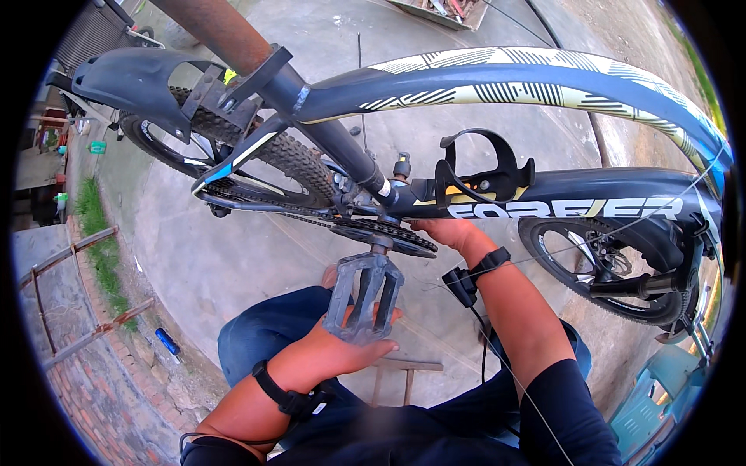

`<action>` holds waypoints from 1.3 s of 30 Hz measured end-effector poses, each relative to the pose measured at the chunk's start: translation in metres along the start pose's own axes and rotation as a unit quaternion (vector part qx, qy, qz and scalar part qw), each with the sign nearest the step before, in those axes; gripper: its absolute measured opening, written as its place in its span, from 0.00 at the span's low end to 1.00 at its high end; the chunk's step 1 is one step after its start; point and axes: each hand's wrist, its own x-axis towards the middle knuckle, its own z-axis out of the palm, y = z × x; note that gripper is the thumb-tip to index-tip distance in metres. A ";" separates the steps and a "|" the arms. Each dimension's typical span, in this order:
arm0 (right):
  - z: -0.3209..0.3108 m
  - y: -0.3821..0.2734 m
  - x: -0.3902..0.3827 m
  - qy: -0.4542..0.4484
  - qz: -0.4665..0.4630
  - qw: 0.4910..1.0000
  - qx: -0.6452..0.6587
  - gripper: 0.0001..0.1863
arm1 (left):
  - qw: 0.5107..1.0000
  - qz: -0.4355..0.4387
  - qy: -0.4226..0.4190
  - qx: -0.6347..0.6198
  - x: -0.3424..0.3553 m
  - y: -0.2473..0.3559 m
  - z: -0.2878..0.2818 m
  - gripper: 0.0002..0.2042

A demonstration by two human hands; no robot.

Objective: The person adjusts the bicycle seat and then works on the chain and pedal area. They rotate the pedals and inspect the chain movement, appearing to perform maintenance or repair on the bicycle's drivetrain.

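A dark bicycle with a patterned upper frame tube (466, 74) stands before me. My left hand (334, 351) is at the grey pedal (363, 299), cupped around its near end from below, with the thumb out to the right and the other fingers partly hidden by the pedal. Just beyond the pedal is the chainring (385, 235) with its chain. My right hand (449, 231) reaches beneath the lower frame tube (575, 186), to the right of the chainring; its fingers are hidden behind the frame and chainring. A black bottle cage (483, 175) is bolted above it.
The rear wheel (291, 167) and black mudguard (136, 81) are at left, the front wheel (598, 260) at right. A thin cable hangs across the right side. A blue can-like object (166, 342) lies left; a teal plastic chair (649, 400) stands lower right.
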 end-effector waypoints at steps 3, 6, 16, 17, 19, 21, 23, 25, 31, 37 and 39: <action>0.003 0.019 0.005 0.021 -0.037 0.997 -0.067 0.24 | 1.000 0.008 -0.004 0.014 0.002 0.001 0.001 0.22; 0.005 0.005 0.004 0.050 -0.110 0.985 -0.125 0.24 | 0.999 0.019 0.000 0.050 0.002 0.000 0.000 0.22; 0.007 0.026 0.012 0.088 -0.188 0.964 -0.166 0.22 | 0.999 -0.030 -0.014 0.026 0.002 0.002 -0.001 0.22; 0.005 0.023 0.009 0.097 -0.197 0.960 -0.171 0.21 | 0.999 -0.029 -0.016 0.028 0.002 0.002 -0.002 0.22; 0.004 0.020 0.007 0.089 -0.189 0.968 -0.141 0.21 | 0.999 -0.032 -0.013 0.020 0.002 0.002 -0.001 0.22; 0.005 0.019 0.009 0.077 -0.176 0.972 -0.134 0.22 | 0.999 -0.040 -0.010 0.014 0.001 0.002 0.000 0.22; 0.005 0.019 0.012 0.066 -0.155 0.974 -0.149 0.24 | 0.999 -0.046 -0.012 0.009 0.001 0.002 0.000 0.22; 0.005 0.021 0.013 0.075 -0.168 0.974 -0.136 0.23 | 0.999 -0.036 -0.005 0.011 0.000 0.003 -0.001 0.23; 0.000 0.028 0.010 0.053 -0.125 0.964 -0.230 0.22 | 0.999 -0.013 0.004 0.035 0.002 0.004 -0.003 0.23; 0.009 0.044 0.014 0.097 -0.178 0.951 -0.234 0.19 | 0.996 -0.002 0.012 0.093 0.002 0.004 -0.001 0.23; 0.008 0.045 0.014 0.111 -0.198 0.946 -0.231 0.20 | 0.996 -0.006 0.003 0.093 0.002 0.005 -0.001 0.23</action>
